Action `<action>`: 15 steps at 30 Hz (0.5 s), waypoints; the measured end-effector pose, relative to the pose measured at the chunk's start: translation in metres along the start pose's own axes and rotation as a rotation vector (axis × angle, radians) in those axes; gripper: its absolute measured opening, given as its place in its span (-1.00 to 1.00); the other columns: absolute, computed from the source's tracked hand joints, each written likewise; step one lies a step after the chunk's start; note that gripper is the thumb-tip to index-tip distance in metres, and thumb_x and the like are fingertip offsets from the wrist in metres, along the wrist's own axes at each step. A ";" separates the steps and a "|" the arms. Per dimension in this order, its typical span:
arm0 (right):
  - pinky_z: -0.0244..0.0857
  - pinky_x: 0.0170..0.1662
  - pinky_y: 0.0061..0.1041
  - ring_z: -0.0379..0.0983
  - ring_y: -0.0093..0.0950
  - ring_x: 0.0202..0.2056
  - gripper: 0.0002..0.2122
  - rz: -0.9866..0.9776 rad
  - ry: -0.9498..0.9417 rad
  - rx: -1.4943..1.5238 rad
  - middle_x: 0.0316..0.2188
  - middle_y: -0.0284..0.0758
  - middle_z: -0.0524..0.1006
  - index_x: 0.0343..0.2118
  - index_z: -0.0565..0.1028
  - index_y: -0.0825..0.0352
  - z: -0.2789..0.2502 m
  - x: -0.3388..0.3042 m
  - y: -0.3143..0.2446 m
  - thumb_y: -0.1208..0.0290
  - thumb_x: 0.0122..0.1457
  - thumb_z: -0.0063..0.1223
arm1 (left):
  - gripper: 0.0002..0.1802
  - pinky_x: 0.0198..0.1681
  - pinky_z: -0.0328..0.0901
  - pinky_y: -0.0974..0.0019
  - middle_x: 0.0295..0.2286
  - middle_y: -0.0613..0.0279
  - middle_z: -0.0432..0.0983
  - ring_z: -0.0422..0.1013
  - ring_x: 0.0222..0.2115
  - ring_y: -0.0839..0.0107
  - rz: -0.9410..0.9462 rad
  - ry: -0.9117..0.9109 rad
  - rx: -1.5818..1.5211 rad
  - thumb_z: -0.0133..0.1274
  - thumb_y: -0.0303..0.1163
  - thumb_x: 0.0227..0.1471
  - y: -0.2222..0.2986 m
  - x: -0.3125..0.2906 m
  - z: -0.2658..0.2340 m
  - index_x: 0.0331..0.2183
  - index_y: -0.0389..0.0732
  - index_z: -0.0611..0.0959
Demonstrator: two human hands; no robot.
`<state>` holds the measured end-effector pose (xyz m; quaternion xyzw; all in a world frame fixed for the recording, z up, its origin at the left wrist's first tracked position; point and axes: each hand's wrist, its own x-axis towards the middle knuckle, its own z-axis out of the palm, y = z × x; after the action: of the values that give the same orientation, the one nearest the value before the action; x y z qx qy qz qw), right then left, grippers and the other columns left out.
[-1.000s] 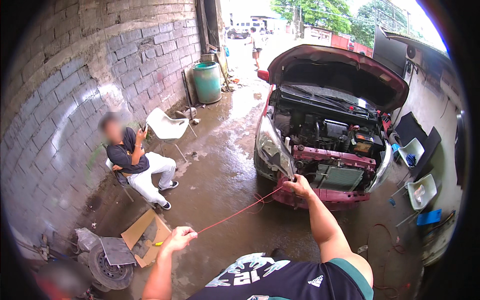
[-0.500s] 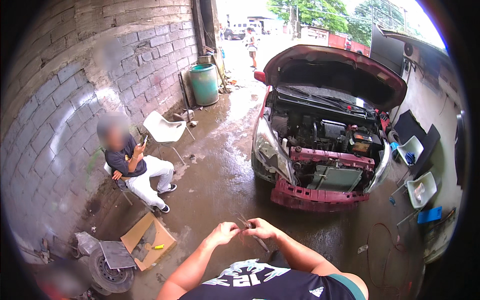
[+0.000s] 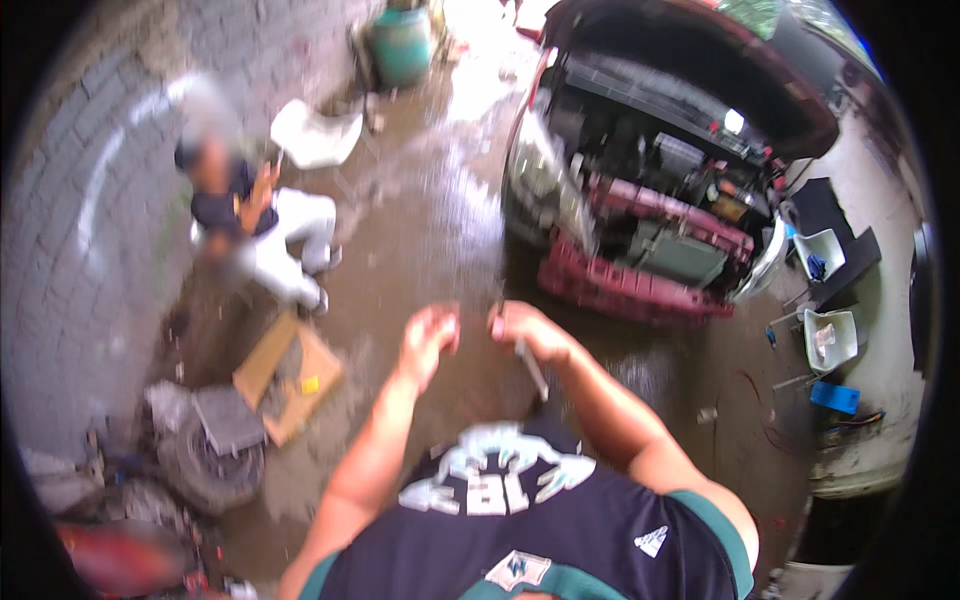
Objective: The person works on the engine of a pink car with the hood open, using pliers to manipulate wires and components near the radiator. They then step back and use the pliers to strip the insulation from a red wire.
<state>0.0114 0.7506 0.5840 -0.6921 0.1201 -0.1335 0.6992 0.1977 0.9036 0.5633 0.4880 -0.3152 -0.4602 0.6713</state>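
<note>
My right hand [image 3: 527,328] is closed around a tool that looks like pliers, blurred by motion. One long grey handle of the pliers [image 3: 533,372] sticks out below the palm, and their jaws are mostly hidden by the fingers. My left hand [image 3: 428,345] is a short way to the left at about the same height. Its fingers are curled in, smeared, and whatever they hold is too small to make out. Both hands are in mid-air above the wet floor, in front of the car's exposed red front beam [image 3: 630,285].
The car [image 3: 680,160] stands ahead with its hood up. On the left, a person [image 3: 255,215] sits near a white chair [image 3: 315,135]. A cardboard box [image 3: 288,375] and a wheel [image 3: 210,465] lie at lower left. White chairs [image 3: 830,340] line the right wall.
My hands have drawn apart, the left one moving leftward, after being close together at the pliers. The view has tilted downward, so the car and my hands appear higher in the picture.
</note>
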 end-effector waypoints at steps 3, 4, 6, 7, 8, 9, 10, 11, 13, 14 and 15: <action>0.18 -0.41 -0.55 0.26 -0.59 -0.52 -0.75 0.069 0.051 0.444 -0.57 -0.46 0.32 -0.44 0.41 0.26 0.015 0.008 -0.004 0.17 0.16 0.11 | -0.80 -0.23 0.37 0.36 -0.31 0.23 0.58 0.51 -0.31 0.43 0.040 -0.159 -0.377 0.07 -0.43 0.16 0.026 0.010 0.009 -0.14 -0.20 0.61; 0.17 -0.42 -0.56 0.24 -0.59 -0.54 -0.75 0.048 0.020 0.574 -0.58 -0.46 0.31 -0.42 0.41 0.25 0.019 0.010 0.000 0.16 0.16 0.11 | -0.80 -0.21 0.38 0.35 -0.29 0.23 0.58 0.51 -0.29 0.43 0.059 -0.132 -0.356 0.07 -0.45 0.16 0.023 0.009 0.010 -0.14 -0.19 0.61; 0.17 -0.42 -0.56 0.25 -0.57 -0.53 -0.74 0.045 0.010 0.704 -0.57 -0.46 0.31 -0.40 0.42 0.26 0.030 0.014 -0.001 0.15 0.15 0.12 | -0.81 -0.18 0.38 0.32 -0.26 0.21 0.59 0.52 -0.26 0.41 0.116 -0.103 -0.311 0.08 -0.48 0.16 0.018 0.013 0.013 -0.15 -0.16 0.61; 0.17 -0.42 -0.56 0.25 -0.57 -0.53 -0.73 0.042 0.007 0.769 -0.57 -0.46 0.31 -0.38 0.42 0.26 0.036 0.014 0.000 0.14 0.14 0.13 | -0.82 -0.17 0.38 0.31 -0.24 0.21 0.58 0.52 -0.24 0.41 0.104 -0.113 -0.377 0.07 -0.48 0.16 0.014 0.013 0.015 -0.15 -0.16 0.61; 0.17 -0.42 -0.56 0.25 -0.57 -0.53 -0.72 0.066 0.005 0.817 -0.57 -0.46 0.31 -0.38 0.42 0.26 0.042 0.011 0.002 0.13 0.14 0.13 | -0.82 -0.16 0.38 0.30 -0.22 0.21 0.58 0.52 -0.23 0.40 0.093 -0.123 -0.444 0.07 -0.49 0.17 0.011 0.012 0.017 -0.16 -0.15 0.61; 0.16 -0.42 -0.56 0.25 -0.56 -0.53 -0.71 0.085 0.007 0.857 -0.57 -0.46 0.30 -0.38 0.42 0.27 0.045 0.010 0.002 0.11 0.14 0.12 | -0.83 -0.15 0.38 0.28 -0.20 0.21 0.57 0.51 -0.22 0.40 0.088 -0.140 -0.513 0.07 -0.50 0.17 0.008 0.013 0.021 -0.16 -0.14 0.61; 0.16 -0.42 -0.56 0.24 -0.56 -0.53 -0.70 0.103 0.010 0.896 -0.57 -0.46 0.29 -0.37 0.42 0.27 0.046 0.008 0.002 0.10 0.13 0.12 | -0.82 -0.14 0.38 0.27 -0.19 0.20 0.56 0.51 -0.21 0.39 0.087 -0.120 -0.517 0.06 -0.49 0.18 0.005 0.014 0.025 -0.15 -0.14 0.60; 0.21 -0.41 -0.54 0.29 -0.54 -0.51 -0.59 0.064 -0.057 0.801 -0.45 -0.37 0.42 -0.23 0.45 0.32 0.040 0.005 0.012 0.01 0.14 0.09 | -0.82 -0.13 0.38 0.25 -0.17 0.20 0.56 0.51 -0.20 0.39 0.087 -0.100 -0.521 0.05 -0.47 0.19 0.001 0.015 0.029 -0.13 -0.14 0.59; 0.25 -0.39 -0.52 0.33 -0.51 -0.50 -0.49 0.082 0.018 0.830 -0.29 -0.27 0.48 -0.09 0.43 0.34 0.040 -0.004 0.004 -0.07 0.15 0.05 | -0.79 -0.14 0.40 0.28 -0.17 0.21 0.55 0.50 -0.21 0.43 0.055 -0.078 -0.540 0.04 -0.46 0.21 0.003 0.014 0.031 -0.10 -0.15 0.56; 0.27 -0.38 -0.51 0.35 -0.50 -0.49 -0.43 0.092 0.055 0.843 -0.21 -0.22 0.51 -0.02 0.42 0.35 0.038 -0.009 0.002 -0.11 0.15 0.03 | -0.78 -0.14 0.41 0.32 -0.18 0.21 0.55 0.50 -0.23 0.47 0.029 -0.081 -0.561 0.05 -0.45 0.21 0.005 0.014 0.031 -0.08 -0.15 0.55; 0.32 -0.35 -0.44 0.38 -0.46 -0.45 -0.32 0.132 0.038 0.929 -0.01 -0.12 0.47 0.13 0.34 0.34 0.021 -0.021 0.015 -0.19 0.16 -0.04 | -0.76 -0.15 0.43 0.37 -0.19 0.22 0.55 0.49 -0.25 0.52 0.000 -0.095 -0.590 0.05 -0.45 0.21 0.006 0.016 0.035 -0.07 -0.16 0.54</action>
<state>-0.0001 0.7776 0.5686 -0.2939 0.1043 -0.1410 0.9396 0.1750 0.8769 0.5798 0.2497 -0.1986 -0.5543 0.7688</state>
